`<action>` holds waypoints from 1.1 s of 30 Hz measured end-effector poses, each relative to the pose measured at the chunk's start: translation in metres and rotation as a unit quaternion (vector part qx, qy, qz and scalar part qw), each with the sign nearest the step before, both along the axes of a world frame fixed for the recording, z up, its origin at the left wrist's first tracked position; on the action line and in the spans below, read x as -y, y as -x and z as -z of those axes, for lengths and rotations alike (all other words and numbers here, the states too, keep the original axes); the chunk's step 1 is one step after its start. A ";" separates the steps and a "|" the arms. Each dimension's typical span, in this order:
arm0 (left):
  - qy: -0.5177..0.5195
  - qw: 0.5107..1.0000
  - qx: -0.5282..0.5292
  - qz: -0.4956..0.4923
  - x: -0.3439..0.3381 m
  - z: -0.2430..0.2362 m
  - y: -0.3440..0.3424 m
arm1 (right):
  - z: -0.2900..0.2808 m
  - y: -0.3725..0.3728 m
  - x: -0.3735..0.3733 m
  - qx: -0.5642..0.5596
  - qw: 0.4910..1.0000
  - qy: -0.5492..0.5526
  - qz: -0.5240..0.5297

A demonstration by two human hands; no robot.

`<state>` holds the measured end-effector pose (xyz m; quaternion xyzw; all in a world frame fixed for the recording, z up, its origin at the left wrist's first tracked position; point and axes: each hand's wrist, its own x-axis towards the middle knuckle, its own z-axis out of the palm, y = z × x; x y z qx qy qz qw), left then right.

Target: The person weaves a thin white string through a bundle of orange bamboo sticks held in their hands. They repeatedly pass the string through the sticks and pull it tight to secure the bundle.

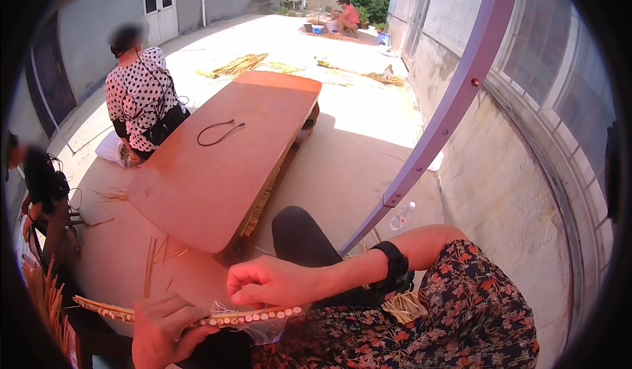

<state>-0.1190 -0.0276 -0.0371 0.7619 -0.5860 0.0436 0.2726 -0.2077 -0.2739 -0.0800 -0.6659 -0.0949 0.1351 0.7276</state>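
My left hand [163, 329] grips a narrow strip of straw-coloured stalks [263, 316] set side by side, its fingers over the top and the thumb along the lower edge. Round pale cut ends line the right part of the strip. My right hand [273, 281] hovers just above it, fingers curled in toward the thumb; what they pinch, if anything, is too small to make out. Loose white thread [220, 308] lies between the two hands, beside the strip. A bundle of tan stalks [405, 306] rests on my lap against the flowered cloth.
A reddish-brown table [230, 152] with a black cable loop [220, 132] stands ahead. A slanting metal post [434, 132] rises at right, near a plastic bottle [402, 216]. Two people sit at left, another far back. Stalks [240, 65] lie on the ground; more stand upright [46, 303] at lower left.
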 end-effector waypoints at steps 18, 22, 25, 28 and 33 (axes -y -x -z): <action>-0.016 0.990 -0.124 -0.057 -0.027 0.057 -0.034 | 0.054 -0.043 -0.019 -0.093 0.996 0.014 0.000; -0.013 0.990 -0.127 -0.067 -0.029 0.056 -0.023 | 0.055 -0.039 -0.023 -0.104 0.994 0.010 0.008; 0.017 0.985 -0.150 -0.078 -0.037 0.070 -0.030 | 0.056 -0.044 -0.030 -0.102 0.995 -0.007 0.020; 0.014 0.979 -0.179 -0.095 -0.041 0.075 -0.029 | 0.054 -0.040 -0.034 -0.105 0.994 -0.004 0.020; -0.022 0.971 -0.216 -0.104 -0.053 0.073 -0.008 | 0.072 -0.031 -0.039 -0.124 0.991 -0.036 0.019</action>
